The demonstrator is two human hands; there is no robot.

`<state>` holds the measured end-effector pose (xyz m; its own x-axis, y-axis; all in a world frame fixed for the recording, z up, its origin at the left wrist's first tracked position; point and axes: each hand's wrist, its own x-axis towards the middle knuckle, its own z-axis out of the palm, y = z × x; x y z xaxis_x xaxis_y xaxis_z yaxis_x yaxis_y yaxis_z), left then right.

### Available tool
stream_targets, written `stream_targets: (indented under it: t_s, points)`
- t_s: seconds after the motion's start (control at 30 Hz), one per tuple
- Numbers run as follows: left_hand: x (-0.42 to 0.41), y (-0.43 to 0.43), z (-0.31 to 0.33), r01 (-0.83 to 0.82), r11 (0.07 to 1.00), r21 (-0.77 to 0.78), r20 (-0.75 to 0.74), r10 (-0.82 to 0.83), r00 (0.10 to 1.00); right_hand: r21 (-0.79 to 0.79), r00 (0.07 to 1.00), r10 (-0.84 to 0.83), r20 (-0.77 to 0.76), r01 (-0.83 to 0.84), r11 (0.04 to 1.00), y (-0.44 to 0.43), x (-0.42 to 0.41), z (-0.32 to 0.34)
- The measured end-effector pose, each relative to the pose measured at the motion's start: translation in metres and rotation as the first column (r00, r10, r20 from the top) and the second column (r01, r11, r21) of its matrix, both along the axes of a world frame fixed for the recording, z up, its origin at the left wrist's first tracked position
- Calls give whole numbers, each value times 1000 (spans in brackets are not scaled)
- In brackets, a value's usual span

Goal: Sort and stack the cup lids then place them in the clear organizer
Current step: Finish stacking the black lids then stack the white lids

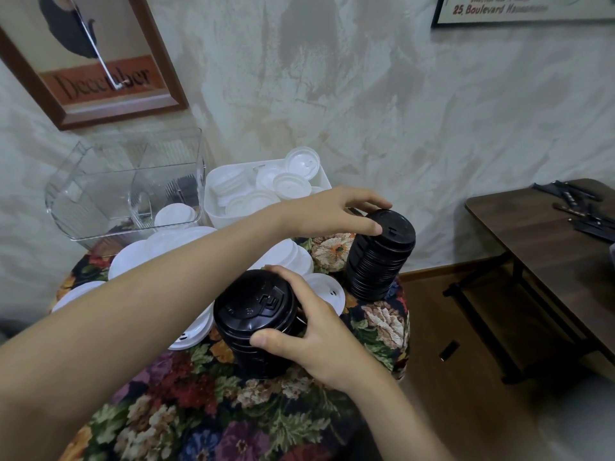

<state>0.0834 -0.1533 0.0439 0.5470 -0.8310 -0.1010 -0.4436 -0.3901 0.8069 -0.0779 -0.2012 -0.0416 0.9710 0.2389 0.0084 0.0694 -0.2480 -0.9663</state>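
Behind black lid stacks [256,307], clear organizer [83,197], bin [218,219]

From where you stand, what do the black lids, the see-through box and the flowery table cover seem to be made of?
Black lids: thin moulded plastic, semi-gloss; glints on crisp ribbed rims. Clear organizer: rigid transparent plastic, probably acrylic; the wall shows through. Table cover: likely woven fabric, matte; floral pattern, no shine.

Clear organizer [83,194] open-topped, white lids [133,257] crowding the table [186,410] before it, white bin [213,207] (heaped) beside it.
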Motion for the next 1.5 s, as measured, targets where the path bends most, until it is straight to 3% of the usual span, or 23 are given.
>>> stream_targets:
  t_s: [0.5, 0.63, 0.8, 0.93, 1.03, 1.5]
  points:
    - [9, 10, -4, -29, 999, -33, -9, 28, 1000, -7, 1000, 8, 8, -8, 1000, -1, 0, -2]
    - [5, 28, -1, -118, 989, -90, -15, 117, 993, 0, 1000, 7, 9, -7, 1000, -1, 1, -2]
    - [-26, 85, -2, -347, 905, -246, -117, 328, 937, 19, 999, 8, 45, -9, 1000, 1, 3, -5]
    - [-75, 136, -27, -557, 762, -330, -180, 528, 830, 36, 998, 32, 53, -34, 999, 0, 4, -6]
    - [-115, 157, -45, -625, 681, -382, -197, 601, 775, 36, 998, 36, 58, -38, 999, 0, 5, -5]
    - [-164, 158, -65, -626, 667, -404, -254, 575, 778, 47, 991, 57, 119, -63, 997, 0, 3, -1]
